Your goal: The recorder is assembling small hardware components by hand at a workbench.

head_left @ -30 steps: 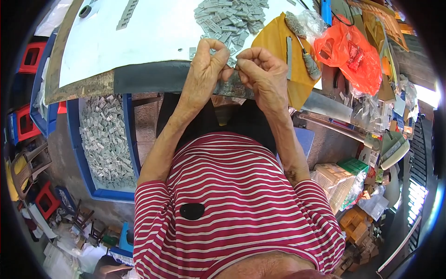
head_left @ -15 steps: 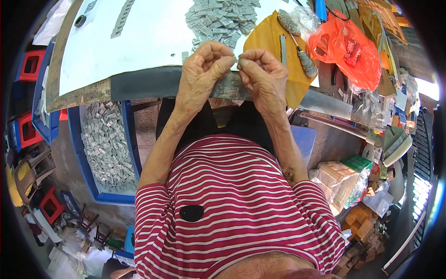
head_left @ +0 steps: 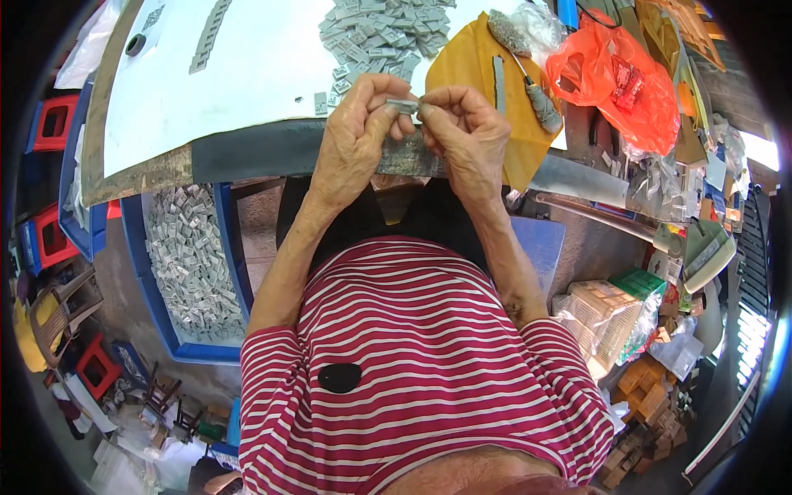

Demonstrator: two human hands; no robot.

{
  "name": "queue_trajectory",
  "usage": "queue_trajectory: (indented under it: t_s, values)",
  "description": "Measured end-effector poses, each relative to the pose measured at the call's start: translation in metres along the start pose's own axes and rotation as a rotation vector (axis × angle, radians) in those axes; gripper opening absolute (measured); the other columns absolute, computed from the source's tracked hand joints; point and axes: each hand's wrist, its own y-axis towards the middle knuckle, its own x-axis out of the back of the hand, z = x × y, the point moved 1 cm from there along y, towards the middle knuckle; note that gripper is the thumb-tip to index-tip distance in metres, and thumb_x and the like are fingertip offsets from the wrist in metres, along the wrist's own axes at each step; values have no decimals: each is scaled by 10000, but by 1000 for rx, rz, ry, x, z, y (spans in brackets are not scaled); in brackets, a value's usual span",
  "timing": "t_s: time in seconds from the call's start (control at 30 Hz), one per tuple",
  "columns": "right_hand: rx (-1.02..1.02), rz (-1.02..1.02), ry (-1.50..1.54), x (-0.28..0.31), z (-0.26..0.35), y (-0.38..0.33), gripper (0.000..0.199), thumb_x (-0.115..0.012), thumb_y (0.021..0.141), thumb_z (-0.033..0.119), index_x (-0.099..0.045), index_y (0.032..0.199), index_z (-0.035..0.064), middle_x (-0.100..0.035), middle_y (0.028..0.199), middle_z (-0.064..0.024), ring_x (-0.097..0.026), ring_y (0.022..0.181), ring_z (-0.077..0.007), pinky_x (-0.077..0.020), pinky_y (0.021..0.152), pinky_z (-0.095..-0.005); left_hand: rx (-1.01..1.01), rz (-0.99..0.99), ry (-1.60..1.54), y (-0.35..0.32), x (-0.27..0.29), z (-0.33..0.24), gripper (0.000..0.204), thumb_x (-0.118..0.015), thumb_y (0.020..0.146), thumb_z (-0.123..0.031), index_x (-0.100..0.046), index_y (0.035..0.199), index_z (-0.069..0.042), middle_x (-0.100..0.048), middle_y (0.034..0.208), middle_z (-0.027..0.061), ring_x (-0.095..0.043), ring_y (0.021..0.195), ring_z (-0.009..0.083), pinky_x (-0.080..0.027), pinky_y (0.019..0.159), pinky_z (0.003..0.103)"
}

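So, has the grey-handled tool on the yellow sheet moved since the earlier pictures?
No, neither way: the tool keeps its place to the right of the grey strip; the view itself shifted.

In close, the small grey rectangular piece (head_left: pixel 403 106) showed a smooth face with a faint sheen, metal or plastic, hard to tell; behind it, the heap of flat grey pieces (head_left: pixel 384 37) looked duller, nearly matt. Beneath ran a smooth, paper-like white sheet (head_left: pixel 231 82), past it a brown wooden table edge (head_left: pixel 144 181), scuffed rough! Alongside, the mustard-brown sheet (head_left: pixel 466 62) looked matt and papery, while the crumpled red plastic bag (head_left: pixel 652 107) gleamed. Below, the blue rectangular plastic tray (head_left: pixel 198 353) looked smooth, the red-and-white striped shirt (head_left: pixel 421 330) soft, matt cloth.
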Motion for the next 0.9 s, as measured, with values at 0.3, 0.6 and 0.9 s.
queue_trajectory:
  t_s: [0.3,0.6,0.9]
  values:
    - [56,7,-202,-3,0,-4,101,-604,781,0,-578,874,-28,-552,664,14,-475,532,-15,-375,479,-147,105,0,-68,-1,2,2,181,-431,904,-81,-461,1059,8,-572,687,42,-510,614,66,-427,579,182]
    - [127,13,-260,-3,-9,-5,104,-610,781,7,-577,878,-15,-561,703,18,-482,561,-9,-396,502,-149,95,-43,-55,-3,0,5,172,-436,894,-74,-476,1043,3,-571,677,40,-518,603,64,-429,554,183]
    - [127,41,-291,-2,-8,-4,30,-570,798,8,-574,816,-16,-529,607,25,-475,564,-3,-378,494,-154,118,-35,-128,-4,-2,6,172,-431,892,-70,-464,1038,15,-567,674,54,-531,597,72,-428,541,180]
